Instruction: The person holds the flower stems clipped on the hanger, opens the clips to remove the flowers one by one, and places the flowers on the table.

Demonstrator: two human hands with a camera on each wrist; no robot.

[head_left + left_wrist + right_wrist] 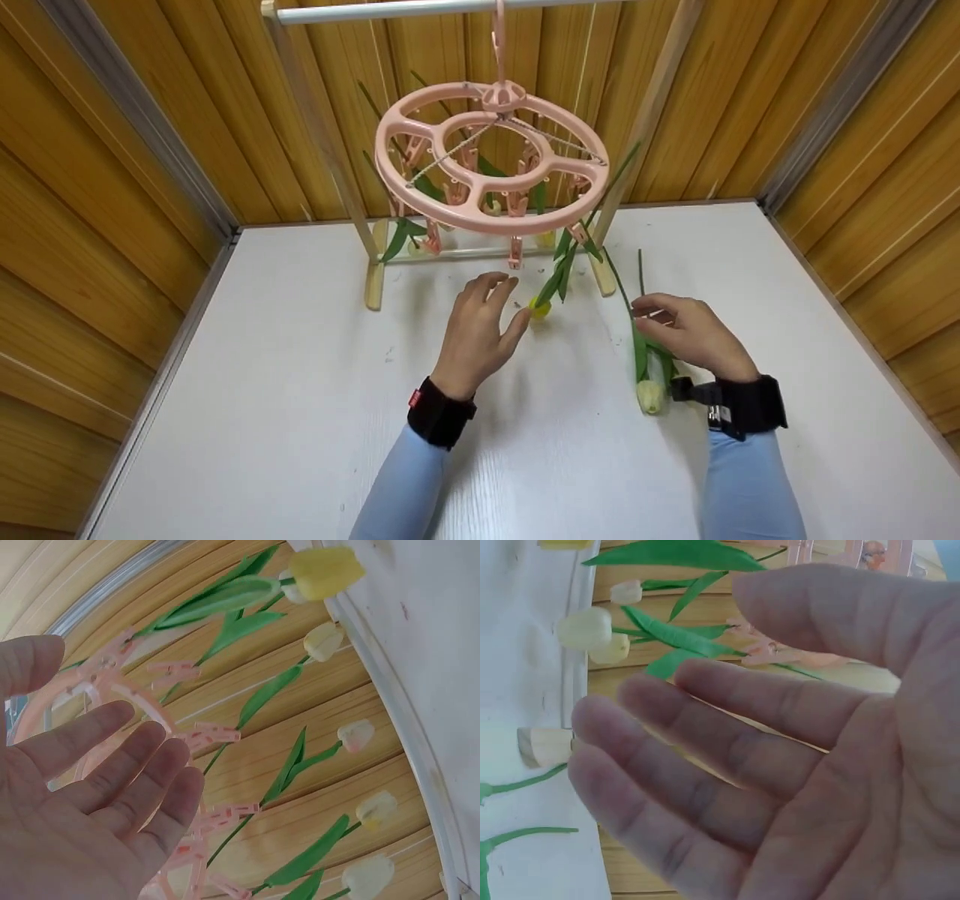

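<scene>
A pink round clip hanger [491, 157] is seen hung from a white rail [405, 9] on a wooden rack [373, 259], up above and beyond both sets of fingers, with a bunch of fake tulips clipped to it head-down.

The left hand [478, 330] is held out flat-ish over the white bench [300, 390], fingers [124, 765] straight and slightly spread, nothing gripped. A yellow tulip [540, 307] is dangled from a clip right at the tip of those fingers, just about touching them in the head view; real contact can't be confirmed. In the left wrist view the same yellow bloom [324, 571] is caught at the top, past the fingertips, with more pale tulips [356, 735] strung along further out.

The right hand [686, 334] is kept palm-down over the bench too, fingers relaxed and loosely bent, nothing wrapped in them as far as the right wrist view shows: its fingers [727, 742] are seen wide and bare. Two loose tulips are laid on the bench under and beside this hand; one white-headed tulip [649, 394] is tucked just below the palm near the wrist strap, with green stems [622, 281] run out beyond the fingertips toward the rack's foot. Whether a stem is brushed by the fingers can't be told.

Wooden panel walls [112, 150] are seen all around.
</scene>
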